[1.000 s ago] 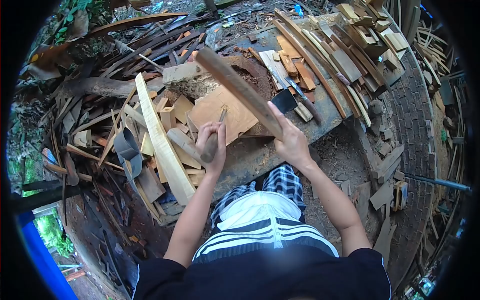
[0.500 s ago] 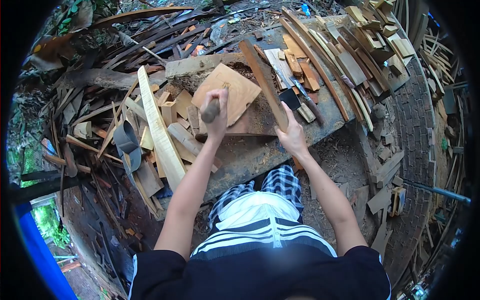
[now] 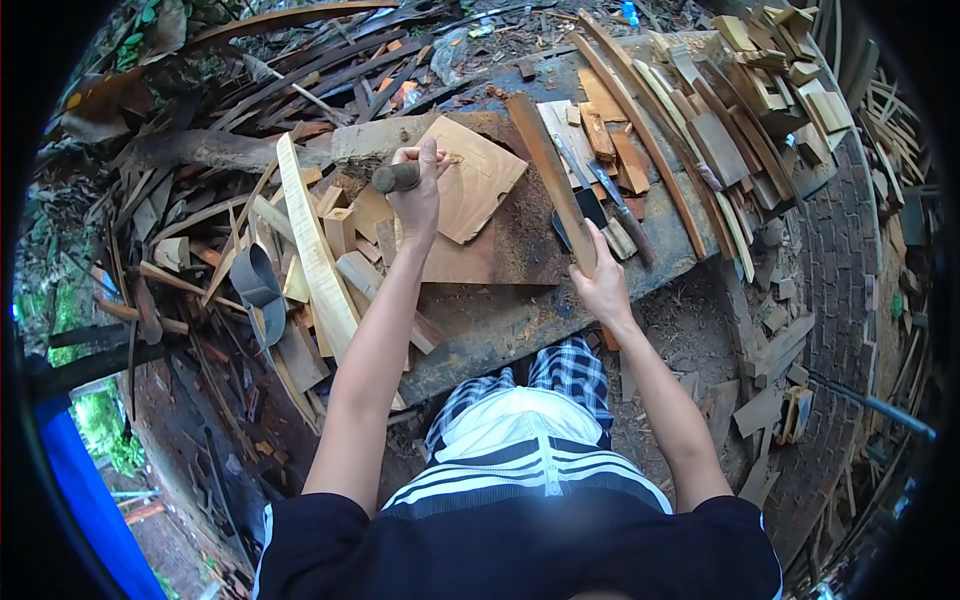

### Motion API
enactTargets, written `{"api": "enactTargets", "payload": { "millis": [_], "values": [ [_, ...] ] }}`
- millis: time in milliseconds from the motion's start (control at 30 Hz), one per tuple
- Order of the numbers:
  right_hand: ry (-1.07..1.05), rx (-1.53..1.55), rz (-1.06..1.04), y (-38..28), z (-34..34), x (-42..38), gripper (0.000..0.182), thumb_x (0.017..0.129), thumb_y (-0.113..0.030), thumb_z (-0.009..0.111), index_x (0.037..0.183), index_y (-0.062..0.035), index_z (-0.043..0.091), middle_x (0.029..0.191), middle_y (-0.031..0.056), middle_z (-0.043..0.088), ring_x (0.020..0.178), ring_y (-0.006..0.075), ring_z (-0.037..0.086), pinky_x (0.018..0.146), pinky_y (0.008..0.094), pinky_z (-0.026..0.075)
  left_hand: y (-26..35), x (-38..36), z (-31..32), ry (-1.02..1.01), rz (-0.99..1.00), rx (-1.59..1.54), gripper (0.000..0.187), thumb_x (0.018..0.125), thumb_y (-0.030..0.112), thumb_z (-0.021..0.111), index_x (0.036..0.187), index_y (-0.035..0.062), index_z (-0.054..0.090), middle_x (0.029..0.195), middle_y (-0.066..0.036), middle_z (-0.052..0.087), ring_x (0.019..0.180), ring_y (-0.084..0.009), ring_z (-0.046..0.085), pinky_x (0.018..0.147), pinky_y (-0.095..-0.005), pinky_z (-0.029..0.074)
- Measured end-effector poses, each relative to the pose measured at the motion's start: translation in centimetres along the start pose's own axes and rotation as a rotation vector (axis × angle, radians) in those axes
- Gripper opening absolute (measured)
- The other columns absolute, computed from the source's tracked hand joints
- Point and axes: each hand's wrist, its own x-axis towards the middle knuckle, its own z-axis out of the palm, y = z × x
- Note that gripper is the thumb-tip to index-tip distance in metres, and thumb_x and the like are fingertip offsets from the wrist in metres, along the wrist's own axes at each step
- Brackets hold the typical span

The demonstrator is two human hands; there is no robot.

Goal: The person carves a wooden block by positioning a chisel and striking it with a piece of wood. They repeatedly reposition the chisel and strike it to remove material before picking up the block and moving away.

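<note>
My left hand (image 3: 418, 195) is closed round the thick wooden handle (image 3: 396, 178) of a tool; its working end is hidden by my fingers. Just right of that hand lies a square wooden board (image 3: 485, 180) with a carved outline on it, tilted on top of a darker wood block (image 3: 490, 250). A long brown wooden bar (image 3: 550, 175) slants away from me, and my right hand (image 3: 605, 285) grips its near end. Beside the bar are a flat black piece (image 3: 592, 212) and a dark-handled tool (image 3: 632, 225).
The worn workbench (image 3: 470, 335) runs under everything. Small wood blocks (image 3: 630, 160) and long strips (image 3: 660, 145) lie at the right, with piled offcuts (image 3: 785, 80) beyond. On the left are a pale plank (image 3: 310, 235), a grey cap (image 3: 255, 280) and scrap wood.
My left hand has moved left and up slightly, and the handle now points left. The square board has turned and shifted right. My right hand and the bar have moved a little right and down.
</note>
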Motion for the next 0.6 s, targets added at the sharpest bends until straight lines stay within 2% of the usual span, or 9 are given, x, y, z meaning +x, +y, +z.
{"api": "enactTargets", "payload": {
  "millis": [100, 167, 267, 367, 433, 500, 533, 567, 600],
  "values": [
    [-0.03, 0.012, -0.006, 1.0, -0.7, 1.1, 0.077, 0.084, -0.008, 0.066, 0.151, -0.0154, 0.03, 0.128, 0.026, 0.059, 0.118, 0.039, 0.059, 0.1, 0.0446, 0.047, 1.0, 0.4, -0.1, 0.041, -0.031, -0.048, 0.022, 0.098, 0.021, 0.062, 0.092, 0.0027, 0.052, 0.089, -0.008, 0.063, 0.089, -0.0173, 0.067, 0.085, -0.035, 0.062],
    [0.019, -0.045, -0.121, 1.5, -1.3, 2.0, 0.08, 0.08, -0.005, 0.065, 0.151, -0.0171, 0.03, 0.121, 0.0257, 0.062, 0.11, 0.0431, 0.061, 0.094, 0.048, 0.05, 1.8, 0.1, 0.0, 0.055, -0.028, -0.033, 0.021, 0.098, 0.02, 0.061, 0.091, 0.0027, 0.052, 0.089, -0.009, 0.063, 0.09, -0.0176, 0.066, 0.086, -0.0363, 0.062],
    [-0.041, -0.005, -0.079, 1.7, -2.2, 3.6, 0.08, 0.08, -0.005, 0.064, 0.151, -0.0182, 0.03, 0.12, 0.0262, 0.063, 0.11, 0.0435, 0.062, 0.094, 0.0487, 0.05, 2.4, -0.9, -0.6, 0.005, -0.046, 0.025, 0.025, 0.099, 0.025, 0.06, 0.092, 0.0024, 0.054, 0.09, -0.01, 0.064, 0.092, -0.0157, 0.065, 0.087, -0.0335, 0.06],
    [-0.039, -0.05, -0.156, 2.4, -2.9, 5.3, 0.081, 0.08, -0.004, 0.063, 0.152, -0.0185, 0.029, 0.119, 0.0271, 0.063, 0.11, 0.0433, 0.061, 0.093, 0.0491, 0.05, 2.5, -3.0, -1.6, -0.061, 0.127, 0.556, 0.021, 0.095, 0.024, 0.067, 0.1, 0.003, 0.066, 0.098, -0.006, 0.068, 0.092, -0.0103, 0.062, 0.082, -0.0249, 0.05],
    [-0.083, -0.059, -0.167, 1.9, -3.8, 6.2, 0.081, 0.08, -0.003, 0.062, 0.152, -0.0186, 0.028, 0.118, 0.0279, 0.063, 0.109, 0.0434, 0.062, 0.093, 0.0487, 0.05, 3.0, -4.9, -1.7, -0.035, 0.054, 0.597, 0.022, 0.092, 0.024, 0.07, 0.102, 0.004, 0.069, 0.1, -0.003, 0.069, 0.09, -0.0075, 0.061, 0.078, -0.0233, 0.046],
    [-0.151, -0.058, -0.157, 1.7, -4.4, 7.1, 0.081, 0.08, -0.002, 0.061, 0.152, -0.0179, 0.027, 0.118, 0.0273, 0.063, 0.106, 0.0439, 0.063, 0.093, 0.0491, 0.051, 1.8, -6.5, -1.7, 0.067, -0.17, 0.467, 0.029, 0.095, 0.027, 0.067, 0.112, 0.0031, 0.064, 0.11, -0.012, 0.064, 0.101, -0.0181, 0.065, 0.095, -0.0319, 0.055],
    [-0.172, -0.059, -0.171, 1.8, -4.5, 7.7, 0.081, 0.08, -0.002, 0.061, 0.152, -0.0179, 0.027, 0.118, 0.0273, 0.063, 0.106, 0.0439, 0.063, 0.093, 0.0491, 0.051, 1.2, -7.0, -0.8, 0.165, -0.215, 0.273, 0.034, 0.094, 0.027, 0.068, 0.114, 0.0004, 0.062, 0.107, -0.012, 0.063, 0.102, -0.0193, 0.066, 0.094, -0.0325, 0.055],
    [-0.197, -0.07, -0.186, 1.9, -4.4, 8.2, 0.082, 0.08, -0.002, 0.062, 0.152, -0.0177, 0.027, 0.117, 0.0266, 0.063, 0.105, 0.0434, 0.064, 0.091, 0.0488, 0.052, 0.6, -7.3, 0.2, 0.191, -0.211, 0.274, 0.034, 0.094, 0.027, 0.068, 0.114, 0.0004, 0.062, 0.107, -0.012, 0.063, 0.102, -0.0193, 0.066, 0.094, -0.0325, 0.055],
    [-0.221, -0.082, -0.202, 1.9, -4.4, 8.8, 0.082, 0.08, -0.002, 0.062, 0.152, -0.0175, 0.027, 0.117, 0.0259, 0.064, 0.104, 0.0428, 0.064, 0.089, 0.0484, 0.053, -0.1, -7.2, 1.2, 0.322, -0.179, 0.113, 0.036, 0.094, 0.027, 0.068, 0.115, -0.0008, 0.061, 0.107, -0.013, 0.063, 0.102, -0.0198, 0.066, 0.094, -0.0327, 0.056]
  ]
}}
